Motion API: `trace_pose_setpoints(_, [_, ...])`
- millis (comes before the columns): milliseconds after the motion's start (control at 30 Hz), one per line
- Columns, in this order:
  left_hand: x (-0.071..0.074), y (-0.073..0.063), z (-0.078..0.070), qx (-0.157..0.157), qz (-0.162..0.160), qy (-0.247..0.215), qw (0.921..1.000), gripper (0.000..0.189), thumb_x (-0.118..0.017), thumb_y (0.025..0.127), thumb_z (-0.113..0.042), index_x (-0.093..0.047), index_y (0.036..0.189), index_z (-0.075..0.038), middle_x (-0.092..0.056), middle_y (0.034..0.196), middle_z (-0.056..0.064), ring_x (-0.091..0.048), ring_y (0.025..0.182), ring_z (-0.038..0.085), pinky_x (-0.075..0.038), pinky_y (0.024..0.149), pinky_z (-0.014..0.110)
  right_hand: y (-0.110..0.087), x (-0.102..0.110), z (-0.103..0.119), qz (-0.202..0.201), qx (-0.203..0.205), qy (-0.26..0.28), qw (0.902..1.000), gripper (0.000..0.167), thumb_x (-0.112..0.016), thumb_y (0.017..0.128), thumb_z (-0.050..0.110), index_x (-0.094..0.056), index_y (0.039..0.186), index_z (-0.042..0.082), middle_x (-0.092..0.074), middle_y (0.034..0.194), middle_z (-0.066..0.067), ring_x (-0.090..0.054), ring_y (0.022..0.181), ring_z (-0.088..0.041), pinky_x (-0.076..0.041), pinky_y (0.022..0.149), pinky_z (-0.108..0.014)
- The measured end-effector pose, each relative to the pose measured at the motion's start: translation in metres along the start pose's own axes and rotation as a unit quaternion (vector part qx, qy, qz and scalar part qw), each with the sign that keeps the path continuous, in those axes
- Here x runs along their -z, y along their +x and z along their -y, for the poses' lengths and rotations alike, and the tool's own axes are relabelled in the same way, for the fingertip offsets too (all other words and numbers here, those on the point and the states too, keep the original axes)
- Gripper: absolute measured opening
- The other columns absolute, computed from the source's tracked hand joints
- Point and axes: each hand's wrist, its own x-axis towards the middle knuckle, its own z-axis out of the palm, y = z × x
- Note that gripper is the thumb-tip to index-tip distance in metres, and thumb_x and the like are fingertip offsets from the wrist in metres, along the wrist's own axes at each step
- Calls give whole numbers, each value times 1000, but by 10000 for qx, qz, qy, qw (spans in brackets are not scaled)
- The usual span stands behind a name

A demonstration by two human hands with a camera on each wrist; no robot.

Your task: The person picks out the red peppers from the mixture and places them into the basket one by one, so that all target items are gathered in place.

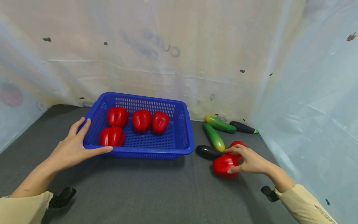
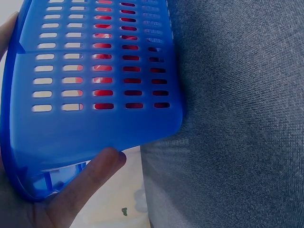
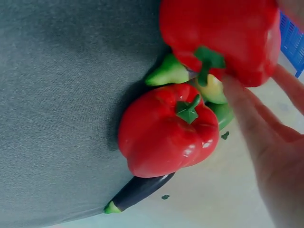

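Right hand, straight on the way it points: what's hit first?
Likely the nearer eggplant, just beyond the pepper in the right hand; height is unclear, so it might clear that and meet the blue basket.

This looks like a makeshift booth (image 1: 313,81). Translucent plastic sheeting (image 1: 195,37) encloses a grey fabric-covered tabletop (image 1: 156,193).

My left hand (image 1: 70,152) gripped the near left corner of a basket (image 1: 151,151), with four peppers (image 1: 141,121) in it to that hand's right. My right hand (image 1: 249,158) held a fifth pepper (image 1: 222,166), a sixth pepper (image 1: 237,144) just behind. On the table (image 1: 156,189), an eggplant (image 1: 208,152) lay left of my right hand; two cucumbers (image 1: 213,137) lay beyond, with a second eggplant (image 1: 243,128) right of the farther one.
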Motion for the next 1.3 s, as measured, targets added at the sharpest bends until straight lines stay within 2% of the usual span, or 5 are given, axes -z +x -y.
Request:
trace_pose_setpoints(367, [1, 1, 0, 5, -6, 36, 10000, 123, -63, 76, -70, 10, 152, -5, 14, 156, 28, -35, 113, 66, -42, 79, 71, 12, -6, 5, -371, 329, -86, 9987, 62, -81, 77, 20, -56, 133, 9, -54, 120, -9, -54, 109, -27, -53, 82, -43])
trace_pose_setpoints(800, [-3, -2, 2, 39, 8, -26, 10000, 124, -62, 75, -71, 10, 152, -6, 13, 156, 28, -35, 114, 66, -42, 79, 71, 18, -15, 8, -495, 788, -233, 9954, 54, -72, 82, 1, -57, 132, 8, -51, 140, -17, -50, 124, -36, -50, 92, -51])
trace_pose_setpoints(1000, [-3, -1, -1, 1, 7, 2, 10000, 124, -62, 75, -72, 9, 152, -6, 13, 156, 28, -37, 113, 65, -44, 78, 69, 20, -20, 8, -517, 734, -247, 9957, 54, -75, 81, 9, -58, 133, 11, -45, 144, -21, -49, 126, -38, -51, 90, -50])
trace_pose_setpoints(1200, [-2, -1, 0, 26, 2, -5, 10000, 124, -62, 75, -72, 10, 152, -6, 13, 156, 27, -37, 112, 66, -43, 78, 70, 25, -31, 13, -723, 724, -244, 9945, 64, -82, 75, 26, -57, 133, 18, -41, 146, -21, -42, 131, -42, -44, 95, -60])
trace_pose_setpoints(1300, [-3, -1, 0, 46, 9, -2, 10000, 124, -62, 75, -72, 10, 152, -6, 13, 156, 27, -36, 114, 66, -42, 80, 71, 27, -35, 16, -759, 724, -339, 9939, 68, -84, 73, 28, -56, 135, 19, -41, 146, -19, -43, 130, -41, -46, 94, -58])
